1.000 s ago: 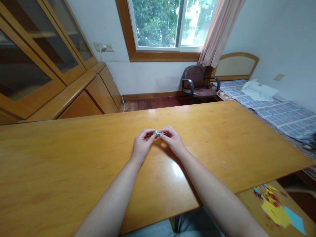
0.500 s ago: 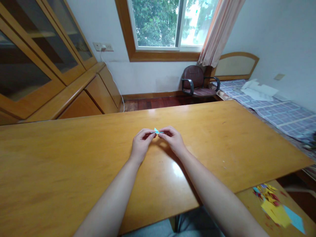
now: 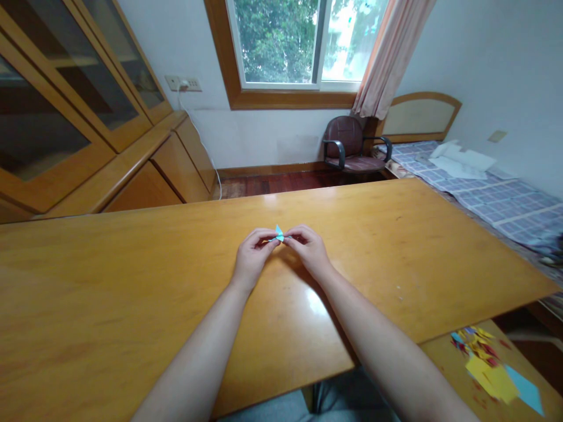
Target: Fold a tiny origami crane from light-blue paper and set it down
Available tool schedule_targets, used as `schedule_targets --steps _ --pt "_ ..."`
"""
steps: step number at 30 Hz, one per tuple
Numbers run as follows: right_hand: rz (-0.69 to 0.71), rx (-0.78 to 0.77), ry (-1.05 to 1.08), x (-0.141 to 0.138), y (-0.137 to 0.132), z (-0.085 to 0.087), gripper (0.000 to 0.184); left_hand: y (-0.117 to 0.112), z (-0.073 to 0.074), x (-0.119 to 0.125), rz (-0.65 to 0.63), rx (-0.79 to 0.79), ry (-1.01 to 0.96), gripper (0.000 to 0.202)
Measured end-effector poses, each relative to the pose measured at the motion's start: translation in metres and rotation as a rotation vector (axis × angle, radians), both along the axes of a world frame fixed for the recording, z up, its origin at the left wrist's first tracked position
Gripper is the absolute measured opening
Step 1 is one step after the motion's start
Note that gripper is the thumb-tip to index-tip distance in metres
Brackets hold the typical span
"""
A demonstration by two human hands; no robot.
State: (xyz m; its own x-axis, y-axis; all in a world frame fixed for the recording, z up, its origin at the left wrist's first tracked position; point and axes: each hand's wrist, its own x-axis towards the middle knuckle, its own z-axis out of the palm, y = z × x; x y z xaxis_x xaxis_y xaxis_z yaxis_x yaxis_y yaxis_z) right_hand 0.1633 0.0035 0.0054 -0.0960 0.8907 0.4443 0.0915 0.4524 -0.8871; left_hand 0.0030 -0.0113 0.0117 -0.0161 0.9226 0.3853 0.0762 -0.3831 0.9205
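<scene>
A small light-blue folded paper piece (image 3: 279, 235), shaped like an origami crane with a pointed tip sticking up, is held above the table between both hands. My left hand (image 3: 254, 252) pinches its left side between thumb and fingers. On the other side, my right hand (image 3: 309, 249) pinches the right end in the same way. The fingertips nearly meet and cover the paper's outer parts, so its full shape cannot be made out.
Below the hands spreads a wooden table (image 3: 132, 281). At lower right, a lower surface bears a pile of small colourful folded papers (image 3: 477, 343), yellow sheets (image 3: 492, 378) and a blue sheet (image 3: 525, 390). A brown armchair (image 3: 352, 143) and a bed (image 3: 492, 193) stand beyond.
The paper's middle has opened and tilted, so more of its blue faces and upright tip show between my fingers. Both hands stay in almost the same place, still pinching it.
</scene>
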Motion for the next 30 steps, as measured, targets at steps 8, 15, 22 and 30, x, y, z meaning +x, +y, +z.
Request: schedule_targets --steps 8,15,22,30 --pt "0.038 -0.092 0.055 0.0005 0.0001 -0.0047 0.01 0.0001 -0.0041 -0.0007 0.002 -0.133 -0.064 0.024" --pt "0.069 -0.171 0.12 -0.0018 0.0013 -0.0084 0.017 0.0018 -0.0079 0.0003 0.02 -0.21 -0.132 0.025" --pt "0.042 -0.053 0.01 -0.0004 0.0009 -0.0057 0.008 0.0034 -0.0091 0.0008 0.021 -0.197 -0.12 0.026" --pt "0.064 -0.039 -0.004 -0.0014 -0.0033 0.0002 0.006 0.0019 -0.0072 -0.0003 0.045 -0.142 -0.057 0.02"
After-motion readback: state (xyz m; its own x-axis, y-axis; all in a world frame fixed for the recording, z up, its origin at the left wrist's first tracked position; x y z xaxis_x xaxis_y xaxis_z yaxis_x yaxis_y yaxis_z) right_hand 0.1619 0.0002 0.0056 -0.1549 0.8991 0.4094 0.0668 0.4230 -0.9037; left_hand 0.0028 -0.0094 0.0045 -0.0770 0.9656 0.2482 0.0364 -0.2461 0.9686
